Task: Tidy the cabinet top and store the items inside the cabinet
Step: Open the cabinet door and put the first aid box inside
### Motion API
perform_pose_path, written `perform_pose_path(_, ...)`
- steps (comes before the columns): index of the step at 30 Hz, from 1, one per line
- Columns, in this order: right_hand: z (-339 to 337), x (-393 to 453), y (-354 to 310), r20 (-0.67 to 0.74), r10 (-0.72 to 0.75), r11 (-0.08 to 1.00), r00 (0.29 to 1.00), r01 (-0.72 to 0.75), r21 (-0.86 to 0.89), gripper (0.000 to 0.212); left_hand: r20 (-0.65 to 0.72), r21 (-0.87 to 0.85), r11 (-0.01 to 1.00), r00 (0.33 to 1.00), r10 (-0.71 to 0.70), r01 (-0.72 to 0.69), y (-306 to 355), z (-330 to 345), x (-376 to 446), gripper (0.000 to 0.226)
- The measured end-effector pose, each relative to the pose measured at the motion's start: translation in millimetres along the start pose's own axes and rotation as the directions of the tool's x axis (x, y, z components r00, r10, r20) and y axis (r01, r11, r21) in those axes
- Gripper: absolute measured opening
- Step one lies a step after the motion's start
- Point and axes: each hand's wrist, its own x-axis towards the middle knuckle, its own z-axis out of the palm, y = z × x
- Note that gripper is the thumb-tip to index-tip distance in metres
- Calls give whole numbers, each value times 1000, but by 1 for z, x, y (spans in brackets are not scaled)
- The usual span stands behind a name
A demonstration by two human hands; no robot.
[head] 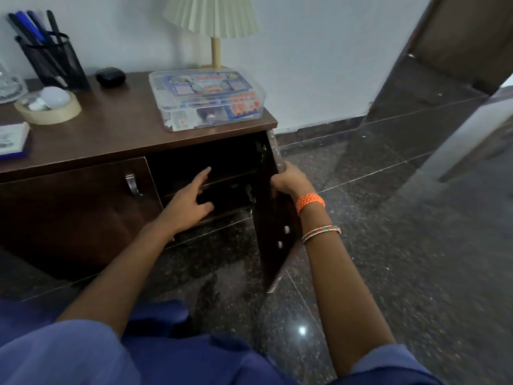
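Observation:
A low brown cabinet stands against the wall with its right door swung open. My right hand grips that door's top edge. My left hand reaches into the dark opening with fingers spread and holds nothing. The inside of the cabinet is too dark to make out beyond a shelf edge. On the cabinet top sit a clear plastic box of small items, a black mesh pen holder, a black case, a tape roll with a white bulb in it, and a stamp pad.
A table lamp stands at the back of the cabinet top behind the box. A glass item shows at the far left edge. The left cabinet door is closed. Polished dark granite floor stretches to the right.

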Motion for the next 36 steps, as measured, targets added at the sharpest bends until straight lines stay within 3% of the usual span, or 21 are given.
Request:
perform_pose_path(3, -23, 3, 16, -164, -17, 975, 986, -20, -223, 38, 8, 66, 997, 999, 32, -32, -6, 3, -1, 84)
perform_pose_path(6, -36, 5, 27, -280, -91, 940, 956, -10, -340, 27, 20, 77, 995, 998, 58, -59, -5, 11, 1, 83)
perform_pose_path(15, -32, 12, 39, -308, -247, 887, 919, 87, -454, 20, 41, 61, 997, 998, 52, -55, 0, 24, 3, 79)
perform_pose_path(23, -19, 11, 49, -302, -486, 716, 820, 175, -676, 34, 16, 38, 999, 1000, 4, -4, 5, 26, 9, 70)
perform_pose_path(33, -13, 12, 47, -325, -491, 694, 808, 138, -706, 38, -58, 16, 1000, 998, -11, 12, -3, 17, 11, 64)
perform_pose_path(36, -5, 8, 42, -365, -556, 678, 747, 155, -718, 50, -104, 24, 1000, 994, 11, -8, -1, 14, 11, 57)
